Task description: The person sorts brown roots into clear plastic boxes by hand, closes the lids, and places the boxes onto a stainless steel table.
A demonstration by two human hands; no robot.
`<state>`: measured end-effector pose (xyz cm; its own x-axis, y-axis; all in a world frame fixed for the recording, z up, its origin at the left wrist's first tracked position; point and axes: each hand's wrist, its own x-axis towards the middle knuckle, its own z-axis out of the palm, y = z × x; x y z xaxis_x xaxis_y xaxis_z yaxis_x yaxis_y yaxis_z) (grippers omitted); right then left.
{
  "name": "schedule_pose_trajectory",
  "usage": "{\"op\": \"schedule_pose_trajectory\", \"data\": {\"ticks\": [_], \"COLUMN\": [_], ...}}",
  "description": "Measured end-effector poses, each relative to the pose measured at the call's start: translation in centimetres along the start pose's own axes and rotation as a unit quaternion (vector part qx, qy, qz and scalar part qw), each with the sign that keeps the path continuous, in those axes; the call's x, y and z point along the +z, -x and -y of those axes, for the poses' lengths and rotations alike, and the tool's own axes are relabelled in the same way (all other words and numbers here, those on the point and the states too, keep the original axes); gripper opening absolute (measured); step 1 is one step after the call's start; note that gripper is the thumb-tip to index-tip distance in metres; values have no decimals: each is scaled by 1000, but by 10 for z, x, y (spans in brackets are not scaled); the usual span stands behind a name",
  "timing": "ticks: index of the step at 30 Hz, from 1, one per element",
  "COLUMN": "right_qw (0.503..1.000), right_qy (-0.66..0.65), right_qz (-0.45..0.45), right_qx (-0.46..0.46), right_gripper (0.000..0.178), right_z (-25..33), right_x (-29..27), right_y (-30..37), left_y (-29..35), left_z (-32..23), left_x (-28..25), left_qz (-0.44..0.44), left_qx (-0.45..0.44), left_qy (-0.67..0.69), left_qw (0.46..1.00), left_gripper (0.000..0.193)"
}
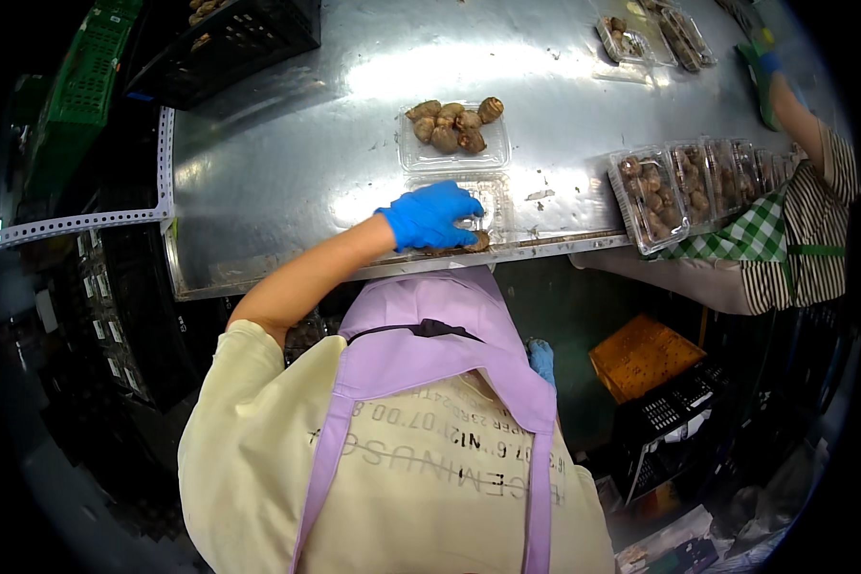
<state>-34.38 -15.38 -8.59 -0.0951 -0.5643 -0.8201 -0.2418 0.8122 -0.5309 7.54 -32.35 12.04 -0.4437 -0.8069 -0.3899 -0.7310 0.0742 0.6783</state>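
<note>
My left hand (432, 216), in a blue glove, reaches over the near edge of the metal table. Its thumb and fingers are apart, above the lid half of an opened clear plastic clamshell box (496, 203). Close by the thumb tip, at the table edge, lies a brown taro root (478, 241); the palm hides what is beneath it. Several more taro roots (446, 140) are heaped in the far half (499, 161) of the clamshell. My right hand (541, 361), also blue-gloved, hangs low beside the lilac apron, its fingers mostly out of sight.
Filled clamshell boxes (652, 199) line the table's right edge beside a co-worker's sleeve (823, 258). More boxes (633, 40) sit at the far right. A black crate (230, 53) stands far left, near a green crate (81, 81). An orange crate (646, 356) is below, right.
</note>
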Motion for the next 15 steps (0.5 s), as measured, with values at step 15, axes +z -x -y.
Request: {"op": "schedule_pose_trajectory", "data": {"ticks": [15], "right_qw": [981], "right_qy": [-129], "right_qz": [-27], "right_qx": [-139], "right_gripper": [13], "right_z": [106], "right_x": [23], "right_y": [-3], "left_y": [-11], "left_z": [-16], "left_x": [14], "left_qz": [-4], "left_qx": [10], "left_qy": [732], "left_qw": [681], "left_gripper": [45]}}
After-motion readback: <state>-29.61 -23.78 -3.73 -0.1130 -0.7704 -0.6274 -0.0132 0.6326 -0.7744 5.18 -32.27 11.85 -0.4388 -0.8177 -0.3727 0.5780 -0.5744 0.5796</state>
